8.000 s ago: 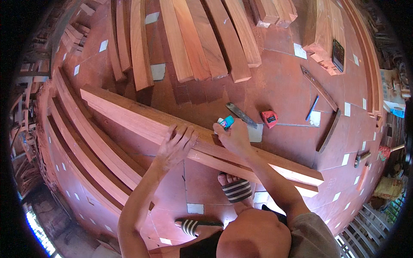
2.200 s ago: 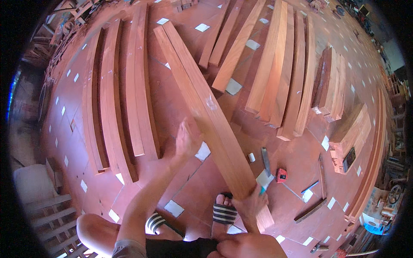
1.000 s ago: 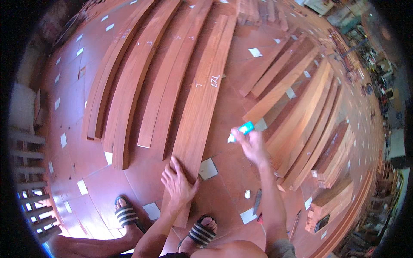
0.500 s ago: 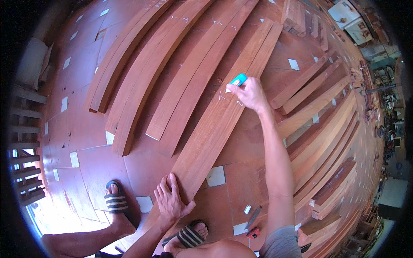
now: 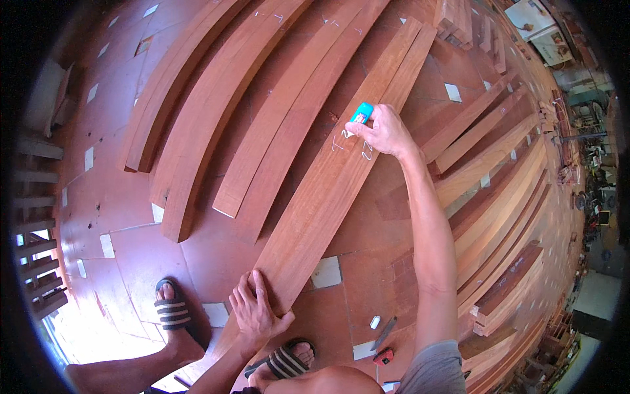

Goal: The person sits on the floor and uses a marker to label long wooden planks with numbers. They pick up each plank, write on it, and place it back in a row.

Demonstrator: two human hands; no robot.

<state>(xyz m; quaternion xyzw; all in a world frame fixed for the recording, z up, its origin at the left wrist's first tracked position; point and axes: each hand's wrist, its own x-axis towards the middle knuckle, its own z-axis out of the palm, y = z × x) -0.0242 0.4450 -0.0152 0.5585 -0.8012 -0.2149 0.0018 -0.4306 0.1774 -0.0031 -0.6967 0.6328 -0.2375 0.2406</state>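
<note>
A long pair of reddish-brown wooden boards (image 5: 315, 197) lies side by side and runs diagonally from lower left to upper right. Pinched in my right hand (image 5: 388, 131) is a teal correction pen (image 5: 361, 113), its tip down at the wood. White handwritten marks (image 5: 366, 152) show on the boards beside the tip, partly hidden by the hand. At the near end my left hand (image 5: 257, 308) rests on the wood, its fingers stretched out and apart. A small white cap (image 5: 375, 322) lies on the floor.
Curved wooden pieces (image 5: 262, 138) lie to the left, several with white marks. More planks (image 5: 502, 223) fill the right side. A knife-like blade (image 5: 386, 333) and a red tape measure (image 5: 384, 356) sit near my right arm. My sandalled foot (image 5: 172, 308) stands at left.
More white marks show on the boards near the pen tip. The teal pen has tilted more upright in my right hand. My left hand stays at the near end; the view has shifted slightly.
</note>
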